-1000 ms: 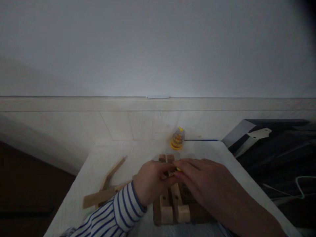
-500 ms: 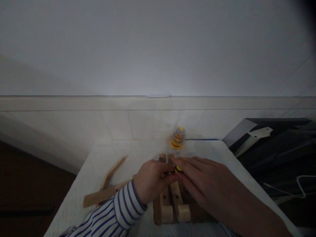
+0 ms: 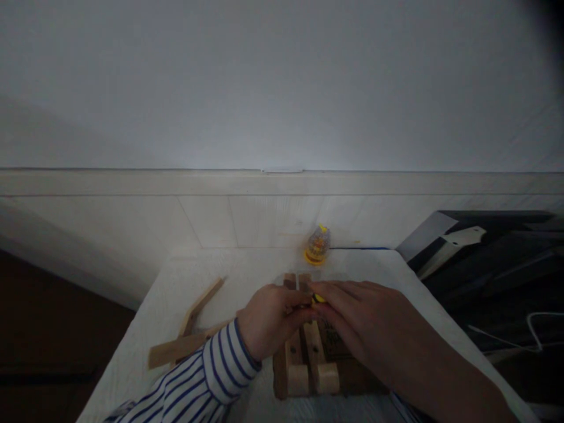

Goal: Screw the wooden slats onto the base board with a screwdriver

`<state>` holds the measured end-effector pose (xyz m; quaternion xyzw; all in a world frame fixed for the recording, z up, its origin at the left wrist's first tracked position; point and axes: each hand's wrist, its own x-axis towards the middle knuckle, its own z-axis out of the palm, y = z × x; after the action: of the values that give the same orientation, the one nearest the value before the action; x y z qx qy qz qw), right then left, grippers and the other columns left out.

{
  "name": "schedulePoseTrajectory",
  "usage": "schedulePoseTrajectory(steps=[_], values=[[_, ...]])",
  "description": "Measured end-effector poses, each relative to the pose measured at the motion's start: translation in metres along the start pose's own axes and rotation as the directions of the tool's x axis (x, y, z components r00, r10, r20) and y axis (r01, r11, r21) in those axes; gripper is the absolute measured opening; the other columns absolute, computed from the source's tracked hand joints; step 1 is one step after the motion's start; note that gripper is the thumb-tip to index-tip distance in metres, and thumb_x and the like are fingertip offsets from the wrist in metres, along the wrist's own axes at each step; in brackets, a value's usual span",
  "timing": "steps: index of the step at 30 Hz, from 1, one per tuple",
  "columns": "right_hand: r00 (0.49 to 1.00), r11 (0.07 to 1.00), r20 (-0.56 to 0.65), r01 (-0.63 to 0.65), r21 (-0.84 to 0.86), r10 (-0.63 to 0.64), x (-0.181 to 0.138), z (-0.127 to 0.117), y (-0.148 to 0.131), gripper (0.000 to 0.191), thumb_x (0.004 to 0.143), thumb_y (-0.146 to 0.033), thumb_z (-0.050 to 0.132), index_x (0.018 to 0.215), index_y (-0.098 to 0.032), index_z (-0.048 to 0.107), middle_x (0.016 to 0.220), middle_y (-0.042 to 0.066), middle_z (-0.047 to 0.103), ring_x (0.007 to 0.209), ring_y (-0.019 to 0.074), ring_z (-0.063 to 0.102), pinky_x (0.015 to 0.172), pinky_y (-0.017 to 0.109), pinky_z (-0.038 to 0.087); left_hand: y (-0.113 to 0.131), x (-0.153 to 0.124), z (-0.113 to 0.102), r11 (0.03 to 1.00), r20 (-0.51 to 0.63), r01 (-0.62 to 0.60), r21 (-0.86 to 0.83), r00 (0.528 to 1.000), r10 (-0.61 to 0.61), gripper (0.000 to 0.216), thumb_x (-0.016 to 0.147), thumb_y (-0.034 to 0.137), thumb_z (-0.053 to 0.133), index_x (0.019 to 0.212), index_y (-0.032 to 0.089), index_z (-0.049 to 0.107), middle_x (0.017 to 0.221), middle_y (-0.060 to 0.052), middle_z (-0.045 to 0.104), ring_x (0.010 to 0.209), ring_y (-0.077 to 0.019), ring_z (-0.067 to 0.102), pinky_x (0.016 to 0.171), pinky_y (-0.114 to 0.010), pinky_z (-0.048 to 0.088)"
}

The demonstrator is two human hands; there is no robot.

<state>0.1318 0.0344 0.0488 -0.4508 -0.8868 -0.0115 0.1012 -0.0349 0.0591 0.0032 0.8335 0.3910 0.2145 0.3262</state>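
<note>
A wooden assembly (image 3: 308, 370) of parallel slats with rounded ends lies on the white table (image 3: 247, 276) in front of me. Over its middle my left hand (image 3: 271, 320), in a blue-striped sleeve, is closed with fingers pinched. My right hand (image 3: 356, 320) meets it from the right, fingers together, pinching a small yellow piece (image 3: 318, 299) that shows between the fingertips. Both hands hide the slats' middle part.
Loose wooden strips (image 3: 189, 335) lie crossed at the table's left. A small yellow and clear toy-like object (image 3: 317, 247) stands at the table's far edge by the white wall panel. Dark equipment with a white cable (image 3: 497, 264) sits to the right.
Both hands have stayed over the slats, shifting only slightly; the yellow piece between the fingertips shows a little more.
</note>
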Motion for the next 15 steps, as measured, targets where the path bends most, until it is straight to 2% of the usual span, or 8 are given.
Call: schedulePoseTrajectory(steps=[10,15], values=[[0.999,0.999,-0.007,-0.032,-0.016,0.032,0.001,-0.0004,-0.0032,0.017,0.08,-0.019,0.05,0.095,-0.015,0.057,0.081,0.007,0.066,0.069,0.0201,0.062,0.06,0.033,0.048,-0.0019,0.0011,-0.0031,0.994,0.048,-0.06,-0.095,0.997,0.065,0.023,0.087,0.027,0.044,0.083,0.016,0.065,0.069,0.001,0.062,0.064,-0.0099,0.054,0.057,-0.017,0.037],[1.0,0.999,0.002,-0.027,-0.032,0.027,0.001,-0.003,-0.0034,0.012,0.081,-0.018,0.049,0.088,-0.016,0.058,0.08,0.006,0.065,0.069,0.0193,0.061,0.057,0.031,0.046,0.0014,0.001,-0.0045,0.999,0.047,-0.025,-0.04,0.999,0.027,0.019,0.085,0.025,0.048,0.084,0.018,0.065,0.068,0.001,0.062,0.062,-0.0104,0.054,0.055,-0.017,0.036]])
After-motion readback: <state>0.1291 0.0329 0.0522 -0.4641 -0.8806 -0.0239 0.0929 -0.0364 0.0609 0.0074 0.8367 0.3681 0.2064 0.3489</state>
